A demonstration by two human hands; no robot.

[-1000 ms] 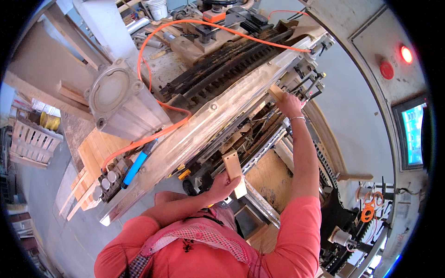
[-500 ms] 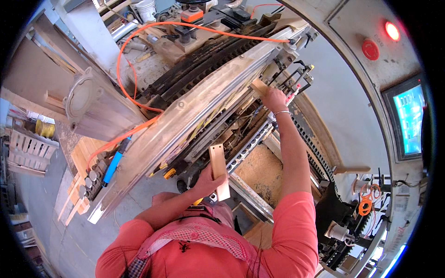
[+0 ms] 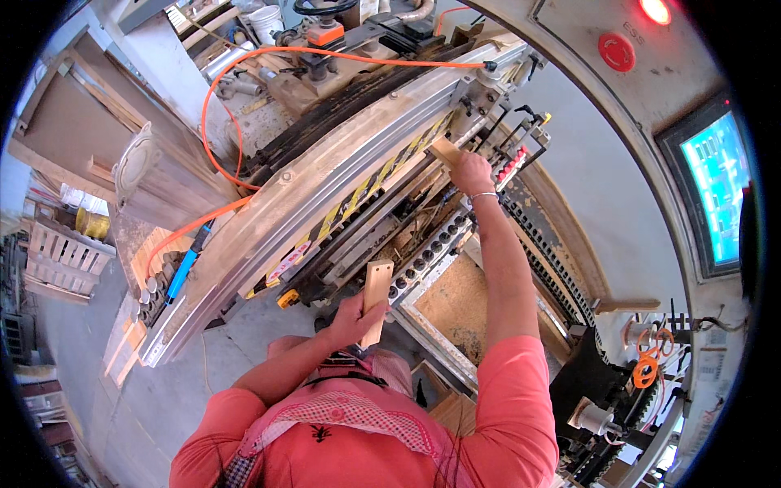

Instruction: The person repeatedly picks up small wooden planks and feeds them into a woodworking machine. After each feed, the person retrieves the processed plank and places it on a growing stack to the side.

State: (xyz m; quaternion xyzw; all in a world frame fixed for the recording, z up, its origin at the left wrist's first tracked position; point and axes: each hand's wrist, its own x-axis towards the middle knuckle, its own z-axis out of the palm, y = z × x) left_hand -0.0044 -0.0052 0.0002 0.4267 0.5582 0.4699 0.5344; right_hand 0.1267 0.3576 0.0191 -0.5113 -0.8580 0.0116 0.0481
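The left hand (image 3: 348, 322) gripped a wood block (image 3: 377, 284), the right hand (image 3: 471, 173) a wood piece (image 3: 444, 152); both looked hard and light, best held by their long sides

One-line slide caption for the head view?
Left hand grips a wooden block; right hand holds another wooden piece near the machine's beam.

Beam (image 3: 338, 156) ahead, screen (image 3: 716, 193) at right
A block (image 3: 377, 283) is in the left hand (image 3: 356, 320), another block (image 3: 443, 151) farther forward in the right hand (image 3: 473, 173).
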